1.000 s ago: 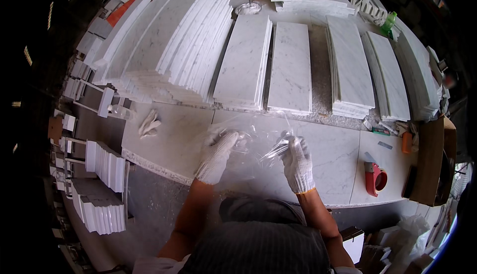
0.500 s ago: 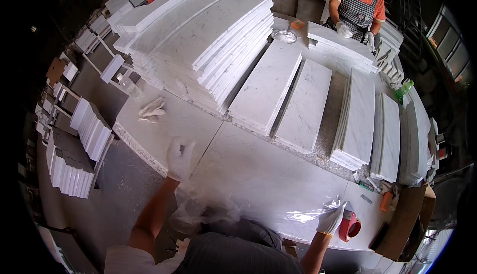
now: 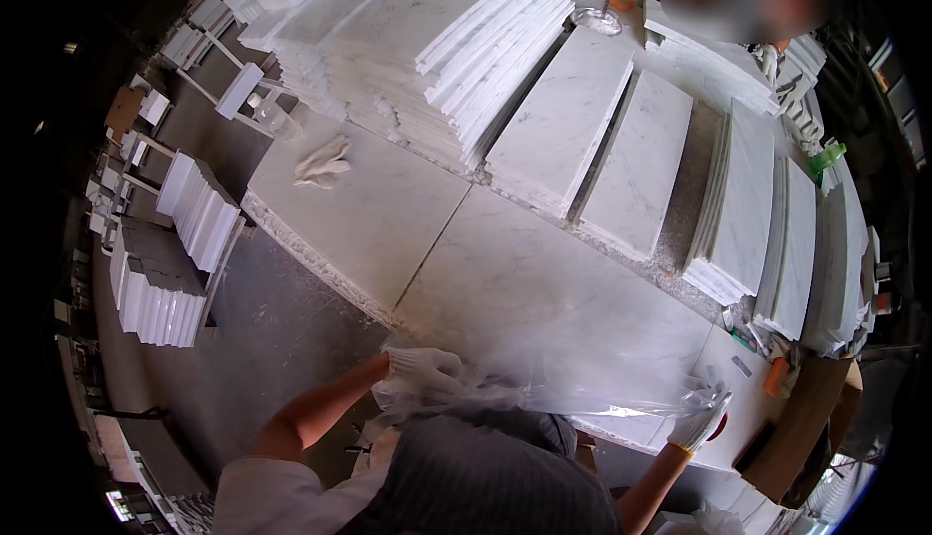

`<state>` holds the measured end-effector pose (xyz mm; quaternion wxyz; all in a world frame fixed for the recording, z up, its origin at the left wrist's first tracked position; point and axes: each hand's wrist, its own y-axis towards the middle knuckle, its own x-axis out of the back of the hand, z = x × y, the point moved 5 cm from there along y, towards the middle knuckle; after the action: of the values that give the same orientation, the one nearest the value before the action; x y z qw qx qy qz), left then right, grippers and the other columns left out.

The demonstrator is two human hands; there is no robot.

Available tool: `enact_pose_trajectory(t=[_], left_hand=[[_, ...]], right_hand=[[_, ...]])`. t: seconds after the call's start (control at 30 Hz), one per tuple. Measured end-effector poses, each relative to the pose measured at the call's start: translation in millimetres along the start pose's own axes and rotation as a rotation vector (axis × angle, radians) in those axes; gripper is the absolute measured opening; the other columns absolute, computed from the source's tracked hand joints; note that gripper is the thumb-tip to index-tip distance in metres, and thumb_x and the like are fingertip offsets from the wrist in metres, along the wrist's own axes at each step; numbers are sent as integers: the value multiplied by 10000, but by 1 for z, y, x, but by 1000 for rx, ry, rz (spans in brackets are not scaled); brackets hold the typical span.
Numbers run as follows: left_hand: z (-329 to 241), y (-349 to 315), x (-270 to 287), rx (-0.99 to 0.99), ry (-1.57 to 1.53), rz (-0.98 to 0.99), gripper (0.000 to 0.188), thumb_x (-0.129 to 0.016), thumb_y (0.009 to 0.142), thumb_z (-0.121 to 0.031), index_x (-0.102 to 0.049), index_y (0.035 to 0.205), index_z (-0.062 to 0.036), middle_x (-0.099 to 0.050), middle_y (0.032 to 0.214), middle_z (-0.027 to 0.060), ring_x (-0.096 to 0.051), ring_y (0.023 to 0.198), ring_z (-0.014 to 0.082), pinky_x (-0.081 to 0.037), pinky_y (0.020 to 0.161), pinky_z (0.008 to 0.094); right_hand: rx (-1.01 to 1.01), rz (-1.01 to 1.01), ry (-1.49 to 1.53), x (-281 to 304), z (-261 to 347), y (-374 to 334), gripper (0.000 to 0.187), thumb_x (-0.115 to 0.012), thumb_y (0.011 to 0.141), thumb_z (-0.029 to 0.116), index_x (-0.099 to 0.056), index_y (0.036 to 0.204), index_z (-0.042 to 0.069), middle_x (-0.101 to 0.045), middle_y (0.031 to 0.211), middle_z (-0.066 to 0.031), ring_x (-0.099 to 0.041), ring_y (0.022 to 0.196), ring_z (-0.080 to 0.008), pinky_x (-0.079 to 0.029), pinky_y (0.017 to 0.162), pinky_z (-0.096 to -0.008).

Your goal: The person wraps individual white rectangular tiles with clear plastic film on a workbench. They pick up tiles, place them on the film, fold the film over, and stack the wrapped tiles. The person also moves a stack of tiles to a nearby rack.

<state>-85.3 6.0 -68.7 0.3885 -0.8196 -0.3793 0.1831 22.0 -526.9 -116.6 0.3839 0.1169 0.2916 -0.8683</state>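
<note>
I see clear, thin plastic film (image 3: 597, 402) along the near edge of the pale marble surface (image 3: 573, 283), the right white-gloved hand (image 3: 699, 425) clamped on it; the left white-gloved hand (image 3: 424, 372), I can't tell. That rough edge could snag it.

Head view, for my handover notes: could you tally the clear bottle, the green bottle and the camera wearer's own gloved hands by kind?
Bottles, namely clear bottle and green bottle: 2
Gloved hands, namely left hand and right hand: 2
Total: 4
</note>
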Motion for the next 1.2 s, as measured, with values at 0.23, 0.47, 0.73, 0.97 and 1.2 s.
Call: enact_pose_trajectory(t=[0.23, 0.47, 0.73, 0.97, 1.2], left_hand=[[40, -36, 142, -85, -52, -971, 119, -599, 875, -135, -536, 842, -39, -533, 756, 40, -532, 739, 107, -469, 648, 280], [-158, -58, 165, -1059, 141, -1756, 226, -564, 838, 86, -631, 993, -65, -603, 952, 44, -584, 820, 130, -513, 661, 293], [-205, 110, 269, -642, 570, -1520, 465, -560, 934, -239, -492, 1370, -95, -504, 1355, 230, -492, 1252, 382, -408, 1034, 427], [-171, 197, 359, -127, -169, -888, 855, -311, 923, -718, -502, 1384, -24, -481, 1427, 227, -397, 1372, 365, -315, 1120, 421], [-193, 148, 326, -125, 353, -925, 755, -476, 930, -598, -449, 1366, 19, -461, 1423, 236, -418, 1326, 412, -372, 1069, 440]], right_hand=[[914, -157, -1291, 43, 95, 2, 464, -568, 932, 314, -532, 1271, -1, -617, 1187, -191, -624, 950, -238, -522, 730, -338], [1142, -446, -1448, -17, 87, -43, 299, -522, 995, 197, -545, 1223, 4, -584, 1029, -128, -566, 957, -243, -501, 842, -365], [265, -12, -698, -99, -39, -121, 240, -468, 1021, 330, -521, 1022, 96, -533, 898, 2, -492, 691, -77, -449, 592, -229], [254, -105, -673, -71, -61, -122, 233, -473, 1023, 347, -519, 958, 128, -531, 902, 10, -446, 645, -68, -455, 591, -254], [94, 8, -632, -116, -77, -129, 261, -486, 1013, 299, -490, 937, 49, -580, 878, -67, -485, 517, -79, -381, 445, -218]])
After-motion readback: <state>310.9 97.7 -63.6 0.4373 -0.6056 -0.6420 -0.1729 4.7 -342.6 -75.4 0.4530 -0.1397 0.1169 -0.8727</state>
